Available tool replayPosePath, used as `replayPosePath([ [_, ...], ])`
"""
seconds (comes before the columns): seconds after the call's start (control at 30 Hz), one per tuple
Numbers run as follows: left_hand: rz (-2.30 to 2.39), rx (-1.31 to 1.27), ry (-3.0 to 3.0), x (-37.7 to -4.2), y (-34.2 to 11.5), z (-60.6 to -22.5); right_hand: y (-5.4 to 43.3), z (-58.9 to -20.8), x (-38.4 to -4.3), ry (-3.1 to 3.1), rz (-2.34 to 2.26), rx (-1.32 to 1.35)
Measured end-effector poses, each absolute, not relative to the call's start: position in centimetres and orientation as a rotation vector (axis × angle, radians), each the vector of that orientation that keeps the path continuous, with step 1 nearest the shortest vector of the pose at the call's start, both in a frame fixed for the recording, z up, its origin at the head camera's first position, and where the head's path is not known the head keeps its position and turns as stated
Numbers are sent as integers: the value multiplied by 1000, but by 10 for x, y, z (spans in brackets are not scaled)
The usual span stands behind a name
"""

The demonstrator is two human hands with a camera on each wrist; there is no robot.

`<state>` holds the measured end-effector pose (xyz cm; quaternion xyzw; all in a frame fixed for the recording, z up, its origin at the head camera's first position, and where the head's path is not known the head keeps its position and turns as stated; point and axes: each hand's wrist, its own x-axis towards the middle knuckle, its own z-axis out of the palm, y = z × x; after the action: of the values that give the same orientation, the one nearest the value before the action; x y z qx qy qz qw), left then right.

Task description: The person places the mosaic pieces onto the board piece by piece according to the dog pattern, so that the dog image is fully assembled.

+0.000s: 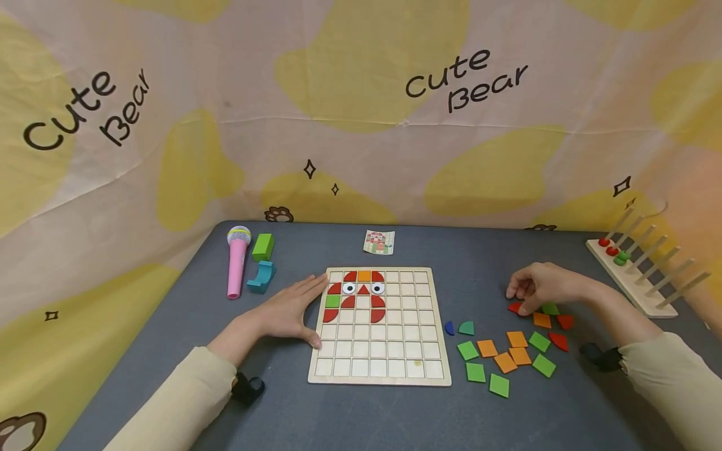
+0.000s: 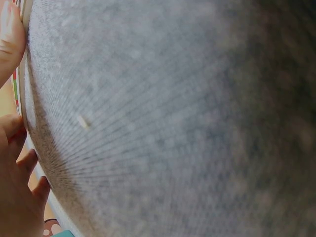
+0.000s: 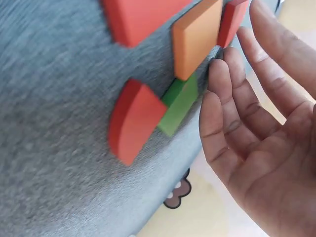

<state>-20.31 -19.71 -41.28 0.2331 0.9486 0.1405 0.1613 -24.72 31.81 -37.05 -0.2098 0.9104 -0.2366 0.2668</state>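
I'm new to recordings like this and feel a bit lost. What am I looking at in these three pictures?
There is no machine: these are a person's two bare hands. The wide picture comes from a camera worn on the head, looking forward and down; the other two come from a camera on each wrist. On the dark table lie a gridded board partly filled with coloured pieces, loose tiles, a pink microphone, two blocks, a picture card and a peg stand. The left hand rests at the board's left edge. The right hand is at a red piece; whether it grips that piece, I cannot tell.
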Motion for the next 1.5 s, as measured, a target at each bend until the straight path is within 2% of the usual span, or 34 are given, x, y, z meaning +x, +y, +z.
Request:
replayPosePath([
  [0.97, 393, 660, 2701, -203, -195, -411, 312, -373, -248, 2471, -716, -655],
  [1.23, 402, 651, 2701, -202, -196, -410, 267, -365, -250, 2546, -791, -674],
  [1.5, 391, 647, 2701, -202, -196, -411, 199, -370, -252, 2506, -869, -931],
])
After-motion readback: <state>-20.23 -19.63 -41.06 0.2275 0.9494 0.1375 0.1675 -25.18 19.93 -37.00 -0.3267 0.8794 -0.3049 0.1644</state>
